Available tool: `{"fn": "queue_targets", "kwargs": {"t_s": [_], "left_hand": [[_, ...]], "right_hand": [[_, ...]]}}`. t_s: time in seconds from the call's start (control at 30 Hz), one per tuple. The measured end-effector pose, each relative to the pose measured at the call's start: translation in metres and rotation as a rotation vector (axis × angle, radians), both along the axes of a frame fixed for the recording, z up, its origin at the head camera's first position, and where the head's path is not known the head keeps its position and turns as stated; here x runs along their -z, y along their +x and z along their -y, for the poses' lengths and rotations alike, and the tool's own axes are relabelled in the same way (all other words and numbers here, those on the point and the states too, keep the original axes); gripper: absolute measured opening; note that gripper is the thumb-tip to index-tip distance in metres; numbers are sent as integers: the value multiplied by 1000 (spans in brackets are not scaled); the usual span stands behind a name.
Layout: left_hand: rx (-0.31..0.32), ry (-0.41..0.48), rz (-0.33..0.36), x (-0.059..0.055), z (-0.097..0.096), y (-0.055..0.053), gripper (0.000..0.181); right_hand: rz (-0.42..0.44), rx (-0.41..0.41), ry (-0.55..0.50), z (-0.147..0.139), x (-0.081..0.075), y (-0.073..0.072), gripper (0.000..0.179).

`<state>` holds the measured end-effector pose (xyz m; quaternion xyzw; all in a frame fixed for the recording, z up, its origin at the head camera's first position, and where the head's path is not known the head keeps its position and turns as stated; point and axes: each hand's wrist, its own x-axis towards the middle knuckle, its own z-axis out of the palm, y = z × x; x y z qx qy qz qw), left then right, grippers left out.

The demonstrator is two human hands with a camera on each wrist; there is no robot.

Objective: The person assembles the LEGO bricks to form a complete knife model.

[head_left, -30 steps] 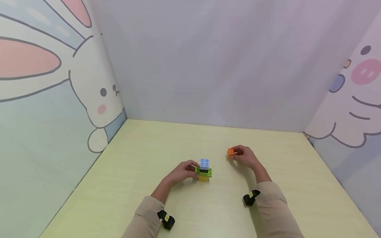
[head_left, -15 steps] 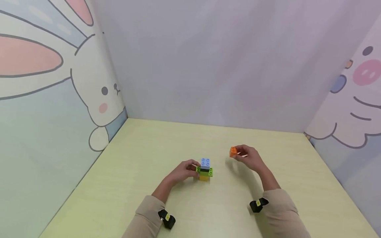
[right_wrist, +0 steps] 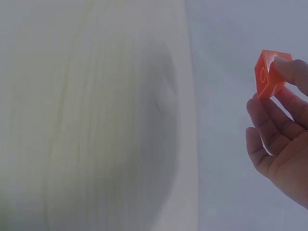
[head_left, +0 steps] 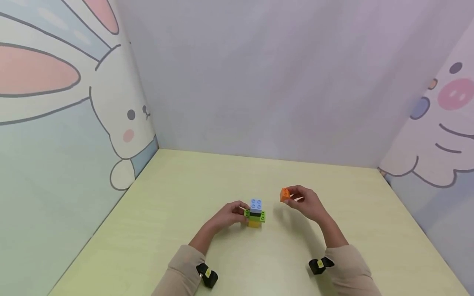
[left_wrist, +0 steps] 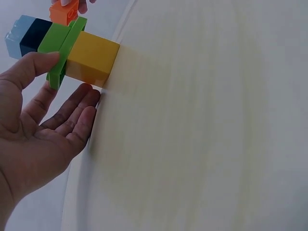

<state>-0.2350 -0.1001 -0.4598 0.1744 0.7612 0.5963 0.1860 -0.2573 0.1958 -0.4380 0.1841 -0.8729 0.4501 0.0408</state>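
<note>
A small tower of toy building bricks (head_left: 255, 213) stands upright on the table. From the bottom it goes yellow (left_wrist: 94, 57), a wide green piece (left_wrist: 57, 45), black or dark blue, then light blue on top with bare studs. My left hand (head_left: 229, 216) pinches the green piece at its left end between thumb and forefinger, the other fingers spread beneath. Up and to the right of the tower, my right hand (head_left: 305, 201) holds an orange brick (head_left: 284, 195) between thumb and fingers, above the table. In the right wrist view, the thumb presses on that brick's side (right_wrist: 269, 72).
The pale yellow table (head_left: 207, 176) ends at a plain light wall (head_left: 259, 82) behind. Side walls carry a cartoon rabbit (head_left: 122, 107) on the left and a pig-nosed figure (head_left: 444, 123) on the right. Black devices sit at both sleeve cuffs.
My right hand has raised the orange brick off the table, then brought it a little left and nearer the tower. My left hand stays on the tower.
</note>
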Motion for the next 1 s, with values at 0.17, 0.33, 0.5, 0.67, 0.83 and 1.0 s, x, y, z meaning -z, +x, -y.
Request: {"fn": "queue_targets", "kwargs": {"t_s": [0.17, 0.33, 0.5, 0.67, 0.83, 1.0], "left_hand": [[-9, -9, 3, 14, -1, -6, 28], [-14, -15, 14, 17, -1, -7, 27], [-5, -6, 6, 12, -1, -5, 27], [-2, -20, 21, 16, -1, -9, 27], [-6, -30, 27, 15, 0, -10, 27], [-1, -22, 30, 13, 0, -9, 27]], "right_hand": [[-8, -4, -15, 9, -2, 5, 35], [-7, -4, -13, 21, -9, 14, 35], [-13, -21, -18, 36, -39, 34, 33], [-25, -42, -35, 39, -38, 35, 34], [-17, -53, -81, 39, -16, 21, 36], [6, -60, -126, 43, -9, 18, 37]]}}
